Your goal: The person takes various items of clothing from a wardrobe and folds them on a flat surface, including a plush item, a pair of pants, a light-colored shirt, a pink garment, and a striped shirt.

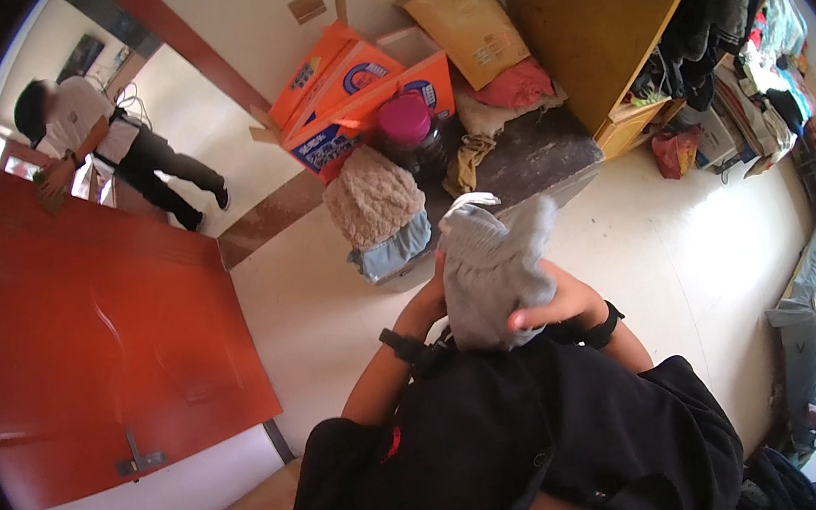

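A grey knitted cloth item [497,275] with a gathered band is held up between both hands, in front of my chest. Its upper part splits into two soft lobes, and a white strip [476,200] shows at the top. My left hand [433,293] grips it from the left side, with most of the fingers hidden behind the cloth. On the right, my right hand [567,297] holds the lower edge, its thumb lying across the front. Just beyond the cloth is a dark chest [554,144], with a fluffy beige fabric bundle [375,194] on its left end.
Orange cardboard boxes [359,87], a jar with a magenta lid [405,118] and a padded envelope [469,25] crowd the chest. At left stands a red door [105,312], where another person [91,125] touches its edge. A wooden wardrobe [599,14] rises at right.
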The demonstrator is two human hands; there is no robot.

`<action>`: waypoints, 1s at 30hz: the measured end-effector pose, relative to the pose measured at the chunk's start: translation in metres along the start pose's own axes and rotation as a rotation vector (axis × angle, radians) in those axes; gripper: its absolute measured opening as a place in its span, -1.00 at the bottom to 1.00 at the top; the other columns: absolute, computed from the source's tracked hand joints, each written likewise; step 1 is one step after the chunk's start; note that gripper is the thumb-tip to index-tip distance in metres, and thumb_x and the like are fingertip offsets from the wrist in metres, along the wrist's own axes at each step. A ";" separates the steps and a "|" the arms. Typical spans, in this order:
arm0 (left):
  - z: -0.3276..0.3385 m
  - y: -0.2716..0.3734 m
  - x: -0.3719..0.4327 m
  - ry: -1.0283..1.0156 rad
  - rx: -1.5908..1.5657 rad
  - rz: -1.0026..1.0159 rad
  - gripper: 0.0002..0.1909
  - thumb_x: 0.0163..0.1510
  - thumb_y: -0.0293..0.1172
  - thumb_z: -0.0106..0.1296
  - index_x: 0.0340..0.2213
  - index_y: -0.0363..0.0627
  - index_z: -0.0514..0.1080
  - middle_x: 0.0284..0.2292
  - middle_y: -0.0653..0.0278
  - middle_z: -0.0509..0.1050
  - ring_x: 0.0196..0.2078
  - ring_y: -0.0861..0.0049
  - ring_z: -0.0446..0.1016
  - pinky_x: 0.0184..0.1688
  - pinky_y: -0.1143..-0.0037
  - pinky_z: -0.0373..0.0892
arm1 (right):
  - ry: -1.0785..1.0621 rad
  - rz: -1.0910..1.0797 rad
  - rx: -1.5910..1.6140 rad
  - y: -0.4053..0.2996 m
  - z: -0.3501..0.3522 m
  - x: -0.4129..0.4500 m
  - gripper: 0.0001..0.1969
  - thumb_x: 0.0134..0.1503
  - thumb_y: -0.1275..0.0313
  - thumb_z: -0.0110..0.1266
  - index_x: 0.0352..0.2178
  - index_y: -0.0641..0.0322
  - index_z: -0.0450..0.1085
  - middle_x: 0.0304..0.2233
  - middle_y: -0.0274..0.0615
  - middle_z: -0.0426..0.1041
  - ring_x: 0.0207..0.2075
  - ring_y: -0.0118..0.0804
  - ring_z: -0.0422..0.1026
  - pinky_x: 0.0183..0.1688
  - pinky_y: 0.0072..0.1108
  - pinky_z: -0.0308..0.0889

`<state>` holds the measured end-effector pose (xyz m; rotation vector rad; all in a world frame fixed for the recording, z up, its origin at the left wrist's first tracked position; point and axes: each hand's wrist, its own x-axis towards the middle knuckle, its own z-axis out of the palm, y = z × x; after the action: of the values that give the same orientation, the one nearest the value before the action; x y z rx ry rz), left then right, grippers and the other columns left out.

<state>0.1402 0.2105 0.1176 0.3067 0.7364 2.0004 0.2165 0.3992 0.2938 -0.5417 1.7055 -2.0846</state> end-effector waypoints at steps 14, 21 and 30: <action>0.094 0.075 -0.018 0.360 0.596 0.463 -0.24 -0.26 -0.48 0.23 0.02 -0.24 0.15 -0.06 0.26 0.28 0.00 0.47 0.24 0.05 0.48 0.16 | 0.455 0.134 -0.059 -0.002 -0.064 -0.043 -0.57 -0.03 0.42 0.16 -0.14 0.43 0.25 -0.26 -0.26 0.41 -0.25 -0.47 0.36 -0.20 -0.59 0.29; 0.140 0.092 -0.023 0.309 0.892 0.421 -0.22 -0.29 -0.48 0.26 0.02 -0.19 0.17 0.00 0.21 0.22 0.02 0.44 0.22 0.08 0.46 0.12 | 0.474 -0.020 0.128 0.011 -0.083 -0.035 -0.53 -0.05 0.48 0.18 -0.11 0.41 0.22 -0.22 -0.22 0.40 -0.20 -0.46 0.35 -0.11 -0.61 0.24; 0.149 0.113 -0.029 0.209 0.921 0.392 -0.08 -0.43 -0.33 0.37 0.03 -0.15 0.18 0.10 0.12 0.05 0.19 0.28 0.00 0.17 0.37 -0.06 | 0.489 -0.285 0.197 0.021 -0.082 -0.019 -0.55 -0.14 0.62 0.18 -0.15 0.33 0.29 -0.23 -0.25 0.41 -0.19 -0.44 0.36 -0.09 -0.59 0.25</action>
<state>0.1491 0.1997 0.3059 0.8301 1.8334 1.9330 0.1910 0.4736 0.2571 -0.2325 1.7133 -2.7305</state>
